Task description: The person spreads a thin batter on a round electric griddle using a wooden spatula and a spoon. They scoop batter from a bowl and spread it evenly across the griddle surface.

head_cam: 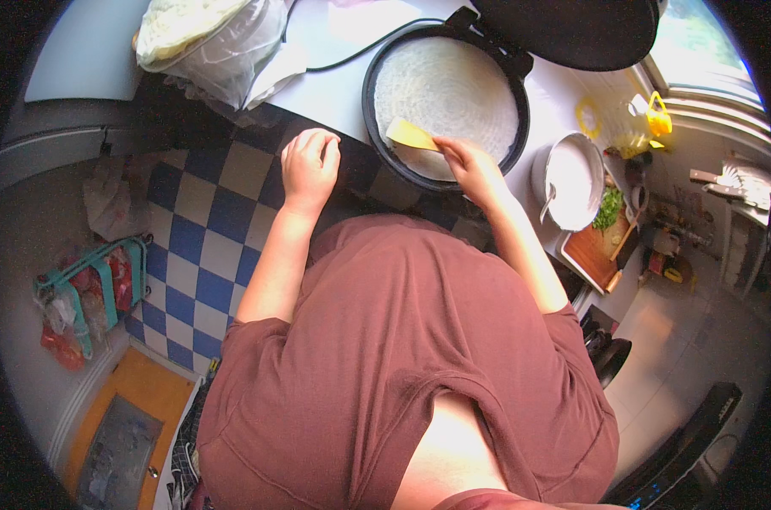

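My right hand grips a yellow scraper, its blade flat against the near left edge of a thin pale sheet of batter. The sheet fills the round black electric griddle, with fine circular marks across it. Over the dark gap at the counter's front edge hovers my left hand, fingers loosely curled, nothing seen in it. Beside the griddle on the right is a metal pot of white liquid batter, with a spoon or ladle handle over its rim.
The griddle's raised black lid stands at the back. A black cord crosses the white counter. Pale flatbreads lie by a plastic bag at left. Chopped greens and a rolling pin rest on a board at right.
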